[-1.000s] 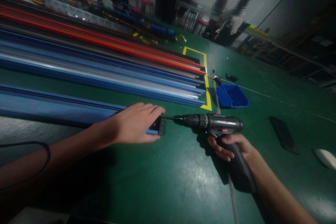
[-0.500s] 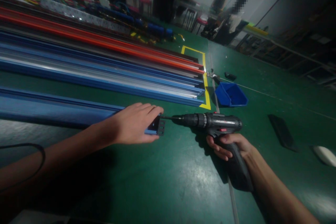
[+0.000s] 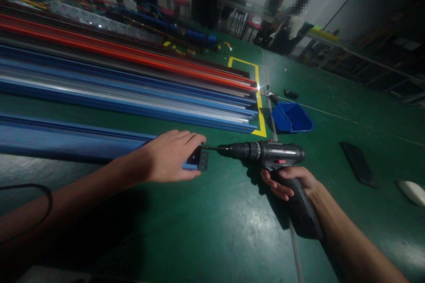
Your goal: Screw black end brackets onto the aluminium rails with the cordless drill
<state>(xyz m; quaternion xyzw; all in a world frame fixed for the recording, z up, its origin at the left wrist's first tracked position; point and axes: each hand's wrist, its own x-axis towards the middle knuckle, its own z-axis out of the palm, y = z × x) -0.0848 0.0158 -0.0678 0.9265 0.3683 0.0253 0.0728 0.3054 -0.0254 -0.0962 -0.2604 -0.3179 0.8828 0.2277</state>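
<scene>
Along the near side of the green work surface (image 3: 199,239) lies a long blue metal rail (image 3: 76,137), its right end closed by a slotted black end cap (image 3: 204,161). The left hand (image 3: 174,157) is wrapped over that end, fingers on the far side, thumb on the near. The right hand (image 3: 288,181) is closed around the handle of a black cordless drill with red accents (image 3: 282,152). A thin dark metal bit (image 3: 215,148) points left from its chuck and reaches the cap's far corner; whether it sits in a hole cannot be told. Pale lettering on the drill's housing is too blurred to read, and the white marks ringing its collar are too small to make out. Beyond the drill stands an open, angular blue plastic bin (image 3: 280,118); something small and dark shows inside, its kind unclear. Left of the bin, yellow tape (image 3: 261,121) borders the ends of a row of blue metal profiles (image 3: 133,99) and a bright red-orange profile (image 3: 133,48).
</scene>
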